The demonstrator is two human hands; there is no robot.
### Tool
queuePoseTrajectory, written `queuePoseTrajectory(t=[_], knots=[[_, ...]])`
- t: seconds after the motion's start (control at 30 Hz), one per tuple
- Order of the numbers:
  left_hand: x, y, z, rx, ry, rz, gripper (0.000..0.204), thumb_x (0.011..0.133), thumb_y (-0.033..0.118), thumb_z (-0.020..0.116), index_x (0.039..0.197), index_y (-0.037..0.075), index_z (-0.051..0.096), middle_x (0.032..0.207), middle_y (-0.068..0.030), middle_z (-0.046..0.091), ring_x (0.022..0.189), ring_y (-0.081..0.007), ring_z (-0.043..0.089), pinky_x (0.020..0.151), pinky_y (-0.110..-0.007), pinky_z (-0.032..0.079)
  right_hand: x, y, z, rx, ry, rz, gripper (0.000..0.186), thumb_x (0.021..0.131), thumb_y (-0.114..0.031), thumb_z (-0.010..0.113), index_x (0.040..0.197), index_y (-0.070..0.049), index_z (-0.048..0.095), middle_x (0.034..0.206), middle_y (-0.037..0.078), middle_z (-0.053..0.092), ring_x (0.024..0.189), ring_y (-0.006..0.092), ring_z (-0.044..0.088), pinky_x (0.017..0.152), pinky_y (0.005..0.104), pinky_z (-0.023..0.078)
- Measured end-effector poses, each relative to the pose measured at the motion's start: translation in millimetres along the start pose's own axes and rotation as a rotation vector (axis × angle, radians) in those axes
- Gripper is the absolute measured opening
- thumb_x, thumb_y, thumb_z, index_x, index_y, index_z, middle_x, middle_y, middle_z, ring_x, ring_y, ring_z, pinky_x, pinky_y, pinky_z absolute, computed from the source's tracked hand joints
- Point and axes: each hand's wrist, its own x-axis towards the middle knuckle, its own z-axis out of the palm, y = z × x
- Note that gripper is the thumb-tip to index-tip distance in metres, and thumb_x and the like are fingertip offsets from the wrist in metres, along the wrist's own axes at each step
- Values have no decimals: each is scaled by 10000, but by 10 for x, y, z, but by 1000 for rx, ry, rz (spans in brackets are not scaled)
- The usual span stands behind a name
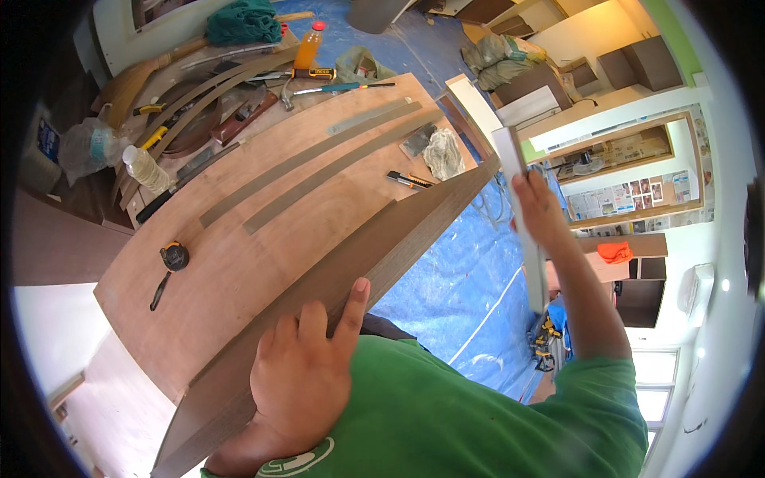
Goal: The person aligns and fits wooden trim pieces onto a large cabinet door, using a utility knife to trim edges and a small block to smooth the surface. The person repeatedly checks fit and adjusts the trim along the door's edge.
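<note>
A long brown wood-grain board (pixel 382 243) lies angled along the near edge of a pale plywood worktop (pixel 151 334). My left hand (pixel 303 366) rests on the board with its fingers stretched out. My right hand (pixel 534 211) grips a long, narrow, pale bar (pixel 506 147), held upright in the picture beyond the board's right side. Two brown edge strips (pixel 319 167) lie on the plywood, with a utility knife (pixel 408 179), a crumpled white cloth (pixel 442 155) and a black tape measure (pixel 174 256) near them.
The worktop's back holds a hammer (pixel 288 93), plastic bottles (pixel 307 49), curved strips and several other tools. Blue sheeting (pixel 422 295) covers the floor. Cabinets (pixel 637 60) and newspaper-lined frames stand at the right, with a tool bag (pixel 548 342) on the floor.
</note>
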Motion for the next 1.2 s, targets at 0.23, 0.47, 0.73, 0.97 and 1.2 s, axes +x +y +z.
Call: queuePoseTrajectory(t=[0.23,0.47,0.73,0.97,1.2], knots=[[3,10,-67,-60,-93,-28,689,884,98,619,1561,209,561,998,-96,551,797,-292,581,663,-437,481,-1366,-399,456,-96,-459,-327,276,1044,-276,661,1043,-28,539,798,225,675,714,425,698,630,513,536],[-9,-8,24,-7,-19,7,683,908,150,585,1584,233,527,913,-71,505,700,-250,524,604,-387,454,-1278,-338,590,-294,-329,-324,256,1064,-231,625,1066,-20,481,784,261,676,759,519,675,646,573,520],[-6,11,16,-4,-9,-5,658,902,145,581,1552,246,567,886,-64,480,681,-246,509,594,-383,446,-378,232,443,-212,-93,-356,308,1084,-276,583,1006,12,506,722,297,658,674,512,677,587,562,527],[0,10,-14,26,-9,13,685,884,125,588,1559,239,564,878,-60,472,667,-243,502,590,-379,449,233,298,214,-97,-83,-153,355,1113,-340,547,983,-15,487,628,85,550,450,199,589,444,368,485],[-7,-53,7,21,21,53,720,881,118,592,1591,212,519,905,-63,491,718,-243,541,615,-375,482,590,696,-89,-5,53,10,428,1108,-413,525,999,1,514,680,135,590,451,225,611,434,374,509]])
